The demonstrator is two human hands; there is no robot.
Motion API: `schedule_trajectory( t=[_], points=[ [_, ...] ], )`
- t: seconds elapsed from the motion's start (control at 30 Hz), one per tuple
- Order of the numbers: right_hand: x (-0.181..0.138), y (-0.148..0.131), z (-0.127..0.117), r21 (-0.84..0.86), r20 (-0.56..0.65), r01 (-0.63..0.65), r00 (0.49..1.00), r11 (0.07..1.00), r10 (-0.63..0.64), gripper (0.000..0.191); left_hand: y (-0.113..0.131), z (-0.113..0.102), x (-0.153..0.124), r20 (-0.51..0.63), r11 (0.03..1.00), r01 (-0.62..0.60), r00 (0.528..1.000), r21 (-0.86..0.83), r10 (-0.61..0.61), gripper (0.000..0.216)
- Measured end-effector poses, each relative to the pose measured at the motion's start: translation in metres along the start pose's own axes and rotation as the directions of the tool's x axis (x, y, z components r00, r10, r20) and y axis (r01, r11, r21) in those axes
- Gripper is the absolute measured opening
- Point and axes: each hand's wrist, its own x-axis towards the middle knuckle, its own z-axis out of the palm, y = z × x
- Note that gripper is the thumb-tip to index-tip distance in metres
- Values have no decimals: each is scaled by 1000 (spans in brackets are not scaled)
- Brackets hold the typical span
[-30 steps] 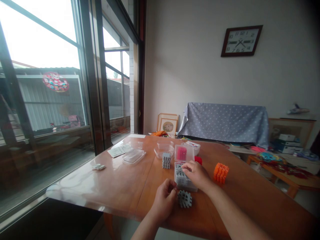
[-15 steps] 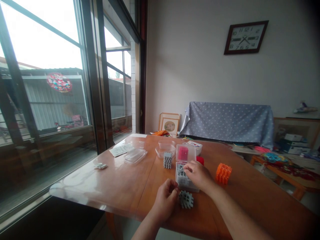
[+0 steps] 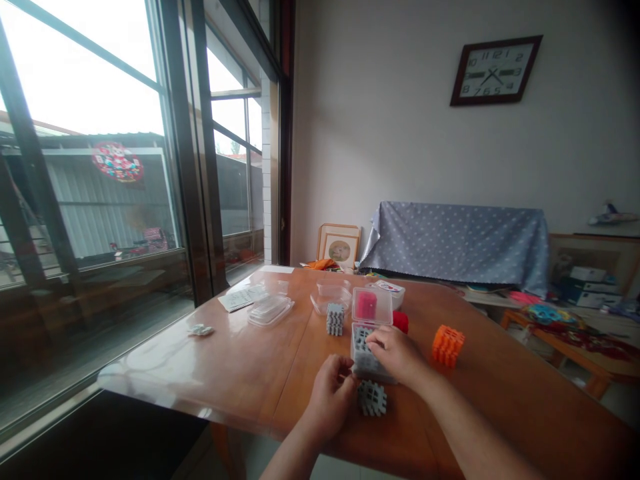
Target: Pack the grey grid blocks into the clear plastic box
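A clear plastic box (image 3: 364, 368) with its lid (image 3: 384, 308) tipped back stands near the table's front, holding grey interlocking pieces (image 3: 362, 335). My right hand (image 3: 400, 355) reaches over its right side, fingers pinched together at the grey pieces; what lies between the fingertips is hidden. At the box's front left corner is my left hand (image 3: 332, 395), fingers curled and thumb close to the index finger; whether anything is held there I cannot make out. A loose grey square toothed piece (image 3: 373, 399) lies in front of the box, between my forearms.
Behind the box stand a grey stack (image 3: 335, 320) and a red piece (image 3: 401, 322); an orange stack (image 3: 448, 346) is to the right. Clear containers (image 3: 271, 311), a paper sheet (image 3: 243, 299) and a small pale packet (image 3: 201, 330) lie on the left of the wooden table (image 3: 240, 380).
My left index finger has straightened slightly toward the box's corner. My right hand stays over the box with its fingers barely shifted. The view has moved a little.
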Motion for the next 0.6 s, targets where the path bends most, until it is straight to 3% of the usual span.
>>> schedule_trajectory(
  t=[0.6],
  points=[
    [-7, -4, -5, -32, -12, -81, 997, 996, 81, 25, -5, 0, 0, 36, 998, 6, 999, 56, -8, 20]
  ],
)
